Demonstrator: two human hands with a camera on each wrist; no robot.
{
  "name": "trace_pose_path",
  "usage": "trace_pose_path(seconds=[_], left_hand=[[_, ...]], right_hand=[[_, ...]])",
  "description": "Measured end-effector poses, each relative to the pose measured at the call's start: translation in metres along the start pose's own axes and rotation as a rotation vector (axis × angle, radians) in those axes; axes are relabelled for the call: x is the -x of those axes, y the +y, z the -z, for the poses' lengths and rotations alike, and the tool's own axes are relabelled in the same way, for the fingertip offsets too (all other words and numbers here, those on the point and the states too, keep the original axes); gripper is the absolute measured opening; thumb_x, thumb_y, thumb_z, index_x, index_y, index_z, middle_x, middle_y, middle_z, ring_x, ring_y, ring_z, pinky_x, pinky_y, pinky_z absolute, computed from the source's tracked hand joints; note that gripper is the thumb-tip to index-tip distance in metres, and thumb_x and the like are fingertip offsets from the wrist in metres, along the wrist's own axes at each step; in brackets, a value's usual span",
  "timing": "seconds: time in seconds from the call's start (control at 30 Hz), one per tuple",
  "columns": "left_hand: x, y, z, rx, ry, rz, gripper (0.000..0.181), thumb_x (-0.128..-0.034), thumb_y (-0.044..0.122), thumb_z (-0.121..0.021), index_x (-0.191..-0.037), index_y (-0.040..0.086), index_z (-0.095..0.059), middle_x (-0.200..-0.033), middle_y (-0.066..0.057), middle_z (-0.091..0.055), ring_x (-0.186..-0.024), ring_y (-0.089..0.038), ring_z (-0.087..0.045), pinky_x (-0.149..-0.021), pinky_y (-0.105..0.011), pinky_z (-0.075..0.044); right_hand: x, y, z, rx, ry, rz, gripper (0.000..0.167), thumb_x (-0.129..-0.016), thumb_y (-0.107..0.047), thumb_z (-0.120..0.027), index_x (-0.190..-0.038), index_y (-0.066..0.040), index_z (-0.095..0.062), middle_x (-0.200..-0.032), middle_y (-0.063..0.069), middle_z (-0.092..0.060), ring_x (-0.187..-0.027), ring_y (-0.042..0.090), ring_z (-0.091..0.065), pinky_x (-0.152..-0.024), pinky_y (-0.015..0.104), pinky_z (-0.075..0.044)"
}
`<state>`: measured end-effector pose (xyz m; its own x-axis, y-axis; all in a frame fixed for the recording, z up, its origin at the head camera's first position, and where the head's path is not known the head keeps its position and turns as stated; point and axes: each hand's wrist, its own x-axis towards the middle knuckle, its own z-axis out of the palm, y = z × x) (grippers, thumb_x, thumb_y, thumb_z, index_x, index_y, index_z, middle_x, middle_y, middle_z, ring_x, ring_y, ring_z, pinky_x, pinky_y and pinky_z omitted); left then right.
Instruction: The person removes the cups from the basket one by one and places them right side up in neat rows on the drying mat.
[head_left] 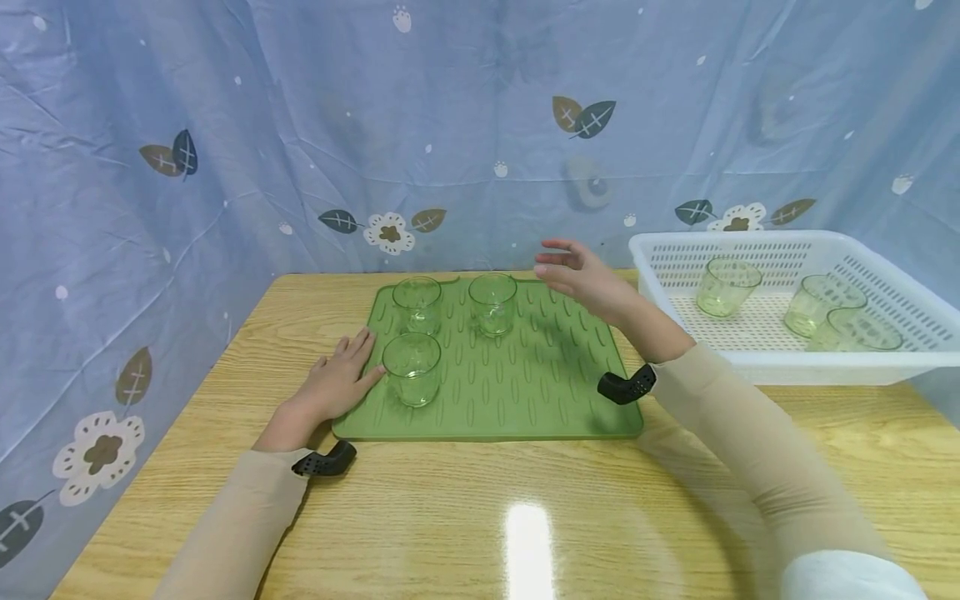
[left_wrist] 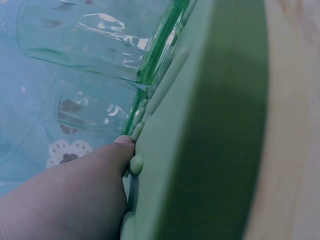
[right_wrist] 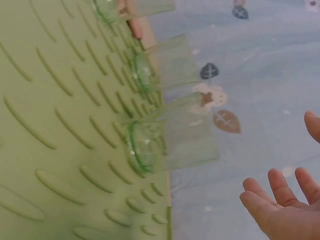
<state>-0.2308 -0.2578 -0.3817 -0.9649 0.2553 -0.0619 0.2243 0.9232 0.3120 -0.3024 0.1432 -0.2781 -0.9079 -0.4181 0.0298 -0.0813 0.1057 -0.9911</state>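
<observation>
Three clear green glasses stand upright on the green mat (head_left: pixel 525 408): one at the back left (head_left: pixel 417 307), one at the back middle (head_left: pixel 493 305) and one in front at the left (head_left: pixel 412 369). My left hand (head_left: pixel 333 381) rests flat over the mat's left edge, its thumb close beside the front glass; whether they touch I cannot tell. In the left wrist view the thumb (left_wrist: pixel 95 175) lies along the mat. My right hand (head_left: pixel 588 283) is raised above the mat's back right part, fingers apart and slightly bent, holding nothing. The right wrist view shows that hand (right_wrist: pixel 290 210) away from the nearest glass (right_wrist: pixel 175 137).
A white plastic basket (head_left: pixel 795 367) stands on the wooden table (head_left: pixel 420 517) at the right, with a glass (head_left: pixel 727 287) at its left and two more (head_left: pixel 825 304) at its right. A patterned blue curtain (head_left: pixel 465 125) hangs behind the table.
</observation>
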Motion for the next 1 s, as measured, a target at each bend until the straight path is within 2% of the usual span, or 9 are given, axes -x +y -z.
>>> trace_pose_path(seconds=[0.27,0.43,0.67,0.87,1.0], left_hand=[[0.001,-0.002,-0.001,-0.006,0.008,0.003,0.073,-0.1117,0.043,-0.038,-0.164,0.000,-0.012,-0.170,-0.020,-0.004,-0.152,-0.049,-0.002,-0.114,-0.075,-0.007],[0.002,-0.002,0.000,-0.004,0.010,0.008,0.073,-0.1117,0.043,-0.039,-0.164,0.000,-0.012,-0.170,-0.021,-0.005,-0.152,-0.049,-0.002,-0.114,-0.075,-0.007],[0.001,0.000,0.000,-0.005,0.008,0.001,0.073,-0.1117,0.043,-0.038,-0.164,-0.001,-0.012,-0.170,-0.021,-0.005,-0.152,-0.049,-0.003,-0.114,-0.075,-0.007],[-0.001,0.000,-0.001,-0.005,0.006,-0.007,0.074,-0.1115,0.046,-0.037,-0.164,0.000,-0.012,-0.170,-0.020,-0.004,-0.152,-0.049,-0.003,-0.114,-0.075,-0.007],[-0.002,-0.001,-0.001,-0.009,0.005,-0.007,0.074,-0.1116,0.045,-0.038,-0.164,0.000,-0.012,-0.170,-0.021,-0.005,-0.152,-0.049,-0.003,-0.114,-0.075,-0.008]], right_hand=[[0.010,-0.021,0.021,-0.079,0.059,0.062,0.060,-0.108,-0.008,-0.052,-0.161,-0.003,-0.024,-0.157,0.021,-0.035,-0.143,0.036,-0.039,-0.117,0.040,-0.036],[0.018,-0.029,0.037,-0.100,0.089,0.095,0.058,-0.109,-0.012,-0.052,-0.159,-0.003,-0.026,-0.156,0.020,-0.035,-0.140,0.035,-0.043,-0.114,0.037,-0.040],[0.033,-0.040,0.059,-0.120,0.145,0.141,0.043,-0.106,-0.018,-0.060,-0.144,-0.007,-0.045,-0.139,0.010,-0.050,-0.122,0.020,-0.058,-0.100,0.026,-0.050],[0.043,-0.046,0.085,-0.103,0.206,0.186,0.035,-0.104,-0.021,-0.064,-0.134,-0.007,-0.054,-0.129,0.004,-0.056,-0.122,0.019,-0.057,-0.096,0.021,-0.052],[0.047,-0.045,0.104,-0.121,0.263,0.250,0.030,-0.103,-0.019,-0.065,-0.129,-0.007,-0.058,-0.123,0.003,-0.061,-0.116,0.016,-0.061,-0.092,0.019,-0.052]])
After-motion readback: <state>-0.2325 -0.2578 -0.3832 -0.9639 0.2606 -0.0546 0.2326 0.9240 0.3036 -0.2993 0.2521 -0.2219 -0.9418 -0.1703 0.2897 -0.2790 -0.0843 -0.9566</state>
